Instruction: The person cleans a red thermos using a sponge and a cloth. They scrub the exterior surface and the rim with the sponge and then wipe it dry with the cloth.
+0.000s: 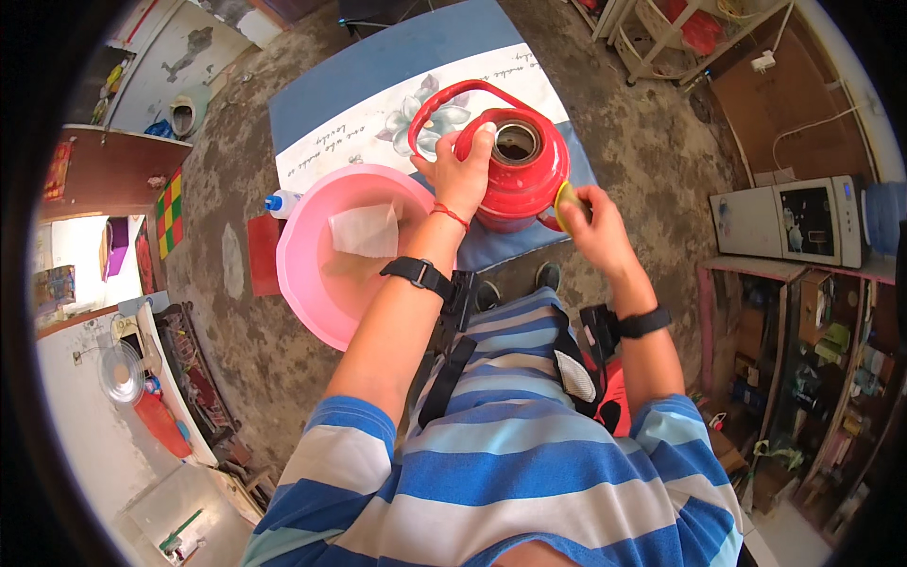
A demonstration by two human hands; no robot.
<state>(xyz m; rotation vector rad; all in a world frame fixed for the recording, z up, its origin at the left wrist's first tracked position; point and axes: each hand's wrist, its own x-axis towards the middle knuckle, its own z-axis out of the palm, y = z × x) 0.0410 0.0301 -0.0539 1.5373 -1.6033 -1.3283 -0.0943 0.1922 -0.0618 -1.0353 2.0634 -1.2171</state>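
Note:
A red thermos (539, 151) with a looped handle and an uncovered, metal-rimmed mouth stands on the cloth-covered table in front of me. My left hand (461, 170) grips its left shoulder, thumb up beside the mouth and fingers partly hidden. On the thermos's right side, my right hand (595, 227) pinches a yellow sponge (564, 205) against the red surface. Left of the thermos is a pink basin (300, 269) of cloudy water. A whitish cloth (366, 231) lies in it, partly in the water.
The table cover (378, 61) is blue and white with a flower print. A blue-capped bottle (282, 203) stands behind the basin. On the right, a white microwave (803, 222) sits on cluttered shelves. A slatted rack (652, 42) is at the far right.

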